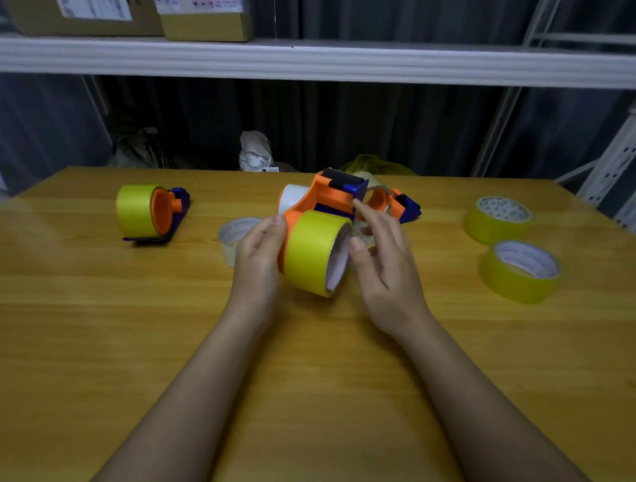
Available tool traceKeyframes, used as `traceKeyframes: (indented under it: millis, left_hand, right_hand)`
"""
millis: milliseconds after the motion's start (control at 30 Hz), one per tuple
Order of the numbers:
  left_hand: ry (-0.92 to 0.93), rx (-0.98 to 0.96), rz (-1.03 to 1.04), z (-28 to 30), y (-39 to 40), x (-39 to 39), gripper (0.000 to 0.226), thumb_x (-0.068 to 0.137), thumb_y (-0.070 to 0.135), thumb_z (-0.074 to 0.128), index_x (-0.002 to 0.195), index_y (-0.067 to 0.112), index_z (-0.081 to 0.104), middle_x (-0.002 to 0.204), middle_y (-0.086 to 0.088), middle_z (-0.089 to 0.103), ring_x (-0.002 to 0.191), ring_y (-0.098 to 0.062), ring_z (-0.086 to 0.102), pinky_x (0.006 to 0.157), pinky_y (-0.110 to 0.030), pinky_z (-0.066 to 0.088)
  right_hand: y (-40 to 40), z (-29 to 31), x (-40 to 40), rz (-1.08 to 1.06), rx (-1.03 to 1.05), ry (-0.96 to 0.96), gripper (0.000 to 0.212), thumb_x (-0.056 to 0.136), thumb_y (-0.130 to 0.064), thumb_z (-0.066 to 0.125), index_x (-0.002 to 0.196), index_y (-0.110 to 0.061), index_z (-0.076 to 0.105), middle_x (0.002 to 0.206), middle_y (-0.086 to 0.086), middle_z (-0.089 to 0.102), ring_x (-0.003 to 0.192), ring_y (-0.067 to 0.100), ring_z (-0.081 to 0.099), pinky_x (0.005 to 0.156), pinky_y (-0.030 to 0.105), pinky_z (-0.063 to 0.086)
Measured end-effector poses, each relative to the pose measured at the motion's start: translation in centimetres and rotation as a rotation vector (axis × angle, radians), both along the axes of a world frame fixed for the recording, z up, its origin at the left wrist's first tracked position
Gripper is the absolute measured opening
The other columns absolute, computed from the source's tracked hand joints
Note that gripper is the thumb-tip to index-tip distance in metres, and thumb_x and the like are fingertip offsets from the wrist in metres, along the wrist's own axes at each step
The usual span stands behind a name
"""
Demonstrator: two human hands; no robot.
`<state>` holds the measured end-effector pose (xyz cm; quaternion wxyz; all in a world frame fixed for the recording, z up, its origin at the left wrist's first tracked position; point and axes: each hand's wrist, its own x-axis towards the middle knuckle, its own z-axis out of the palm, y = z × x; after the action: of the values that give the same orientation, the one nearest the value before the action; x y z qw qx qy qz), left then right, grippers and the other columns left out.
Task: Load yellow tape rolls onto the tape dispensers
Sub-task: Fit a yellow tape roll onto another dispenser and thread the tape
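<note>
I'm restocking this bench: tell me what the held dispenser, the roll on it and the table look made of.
Held dispenser: moulded plastic, probably, judging by its uniform matte orange and blue parts. Roll on it: glossy yellow film tape, with a pale core that looks like cardboard. Table: wood or wood-look laminate, with grain lines and a soft sheen; I cannot tell which.

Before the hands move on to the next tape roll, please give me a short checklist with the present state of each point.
1. Left hand holds the orange dispenser: ok.
2. Yellow roll sits on the dispenser: ok.
3. Roll pushed fully home: cannot tell.
4. Right hand free of the roll: not ok, its thumb touches the rim.
5. Spare yellow rolls ready at the right: ok.
6. Loaded dispenser set aside at the left: ok.
</note>
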<state>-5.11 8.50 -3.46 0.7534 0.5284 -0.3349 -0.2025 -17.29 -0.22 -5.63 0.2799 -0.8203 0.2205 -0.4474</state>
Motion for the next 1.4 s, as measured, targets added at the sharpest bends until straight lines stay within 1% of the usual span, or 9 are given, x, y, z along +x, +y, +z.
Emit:
traceKeyframes:
  millis: [133, 267, 367, 567, 767, 1033, 1200, 1300, 1400]
  left_hand:
    - [-0.205, -0.025, 0.053, 0.1, 0.2, 0.4, 0.034, 0.097, 0.004, 0.043, 0.068, 0.016, 0.055, 0.054, 0.022, 0.057, 0.057, 0.009, 0.052, 0.054, -0.007, 0.037]
    - [-0.346, -0.021, -0.001, -0.4, 0.3, 0.6, 0.028, 0.093, 0.013, 0.05, 0.067, 0.019, 0.057, 0.057, 0.018, 0.055, 0.057, 0.004, 0.049, 0.054, -0.011, 0.036]
    - [-0.382, -0.005, -0.07, -0.4, 0.6, 0.7, 0.016, 0.088, 0.029, 0.054, 0.074, 0.021, 0.058, 0.064, 0.017, 0.058, 0.061, 0.004, 0.051, 0.055, -0.01, 0.038]
    - [-0.436, 0.137, -0.021, -0.7, 0.4, -0.1, 0.034, 0.07, 0.04, 0.072, 0.076, 0.013, 0.052, 0.07, 0.006, 0.055, 0.062, -0.007, 0.052, 0.053, -0.022, 0.043]
    - [-0.242, 0.084, 0.031, -0.2, 0.5, -0.6, 0.017, 0.083, 0.024, 0.07, 0.079, 0.016, 0.055, 0.061, 0.014, 0.058, 0.052, -0.001, 0.056, 0.043, -0.016, 0.042]
    - [-0.191, 0.069, 0.009, 0.2, 0.6, -1.3, 0.011, 0.085, 0.017, 0.065, 0.083, 0.015, 0.055, 0.066, 0.01, 0.059, 0.052, 0.001, 0.059, 0.04, -0.012, 0.041]
    - [-0.247, 0.108, 0.033, -0.3, 0.4, -0.7, 0.025, 0.075, 0.04, 0.072, 0.082, 0.019, 0.061, 0.075, 0.004, 0.06, 0.066, -0.005, 0.056, 0.056, -0.028, 0.047]
    - [-0.278, 0.094, 0.043, -0.6, 0.1, -0.2, 0.031, 0.07, 0.043, 0.074, 0.08, 0.015, 0.064, 0.074, -0.003, 0.062, 0.066, -0.015, 0.055, 0.061, -0.04, 0.049]
    - [-0.39, 0.101, -0.028, -0.9, 0.1, -0.3, 0.034, 0.067, 0.047, 0.072, 0.083, 0.017, 0.067, 0.08, -0.005, 0.065, 0.073, -0.024, 0.061, 0.067, -0.045, 0.051]
  right_hand:
    - [-1.0, 0.1, -0.5, -0.08, -0.338, 0.056, 0.045, 0.087, -0.026, 0.053, 0.132, -0.016, 0.054, 0.118, 0.003, 0.057, 0.107, 0.014, 0.046, 0.089, 0.019, 0.038]
    - [-0.6, -0.2, -0.3, -0.057, -0.366, 0.035, 0.033, 0.081, -0.016, 0.056, 0.112, -0.008, 0.065, 0.102, 0.006, 0.062, 0.088, 0.007, 0.051, 0.066, 0.02, 0.045]
    - [-0.5, -0.2, -0.3, -0.078, -0.338, -0.006, 0.026, 0.074, -0.005, 0.068, 0.1, -0.006, 0.064, 0.093, 0.005, 0.059, 0.079, 0.008, 0.05, 0.062, 0.018, 0.043]
    - [-1.0, -0.1, -0.1, -0.105, -0.158, -0.012, 0.026, 0.077, -0.002, 0.066, 0.098, -0.009, 0.053, 0.095, -0.001, 0.049, 0.085, 0.019, 0.053, 0.069, 0.028, 0.048]
    - [-3.2, -1.2, -0.9, -0.412, -0.236, 0.612, 0.029, 0.092, -0.033, 0.056, 0.119, -0.022, 0.058, 0.126, -0.003, 0.054, 0.122, 0.023, 0.033, 0.094, 0.036, 0.021]
    - [-5.6, -1.4, -2.7, -0.785, -0.13, 0.661, 0.031, 0.095, -0.026, 0.051, 0.124, -0.018, 0.058, 0.13, 0.008, 0.052, 0.122, 0.03, 0.035, 0.098, 0.041, 0.025]
    - [-3.2, 1.0, -2.1, -0.423, -0.351, 0.058, 0.049, 0.074, -0.015, 0.053, 0.123, -0.012, 0.057, 0.119, 0.01, 0.056, 0.114, 0.028, 0.045, 0.095, 0.039, 0.035]
    - [-1.4, 1.4, -1.3, -0.172, -0.52, 0.175, 0.065, 0.072, -0.022, 0.061, 0.136, -0.019, 0.047, 0.137, 0.005, 0.049, 0.125, 0.028, 0.039, 0.1, 0.038, 0.029]
    - [-1.0, 0.8, -0.3, -0.137, -0.626, 0.318, 0.076, 0.074, -0.026, 0.073, 0.142, -0.025, 0.039, 0.147, 0.0, 0.041, 0.133, 0.022, 0.029, 0.101, 0.037, 0.022]
